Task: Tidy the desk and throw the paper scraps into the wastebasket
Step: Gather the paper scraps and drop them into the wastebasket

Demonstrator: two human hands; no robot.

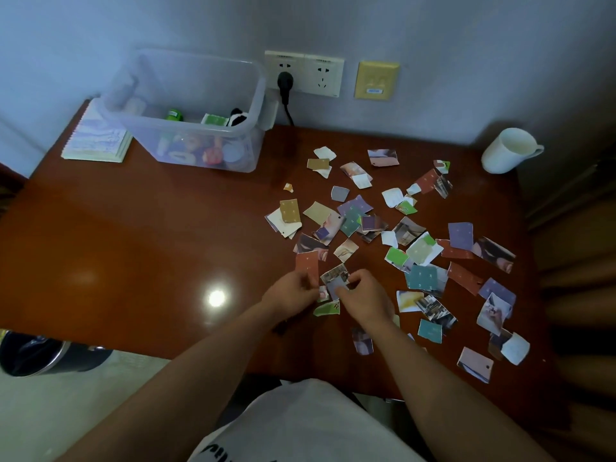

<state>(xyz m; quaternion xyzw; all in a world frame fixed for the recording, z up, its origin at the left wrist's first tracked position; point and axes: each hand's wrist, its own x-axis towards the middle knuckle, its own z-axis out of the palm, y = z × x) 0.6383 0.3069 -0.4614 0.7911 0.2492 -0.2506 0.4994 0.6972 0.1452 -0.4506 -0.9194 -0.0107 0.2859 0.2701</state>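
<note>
Several torn colour paper scraps point(423, 251) lie scattered over the right half of the reddish-brown desk point(150, 235). My left hand point(293, 291) pinches a red-brown scrap point(307, 265) at the near edge of the pile. My right hand point(365, 300) sits close beside it, its fingers curled round a grey and photo-printed scrap point(335, 278). A green-edged scrap point(328, 309) lies on the desk under both hands. The dark wastebasket point(36, 355) stands on the floor at the left, below the desk's front edge.
A clear plastic bin point(196, 108) with small items stands at the back left, with a spiral notebook point(96, 136) to its left. A white mug point(508, 150) stands at the back right corner. A plug and cable point(286, 91) hang from the wall socket.
</note>
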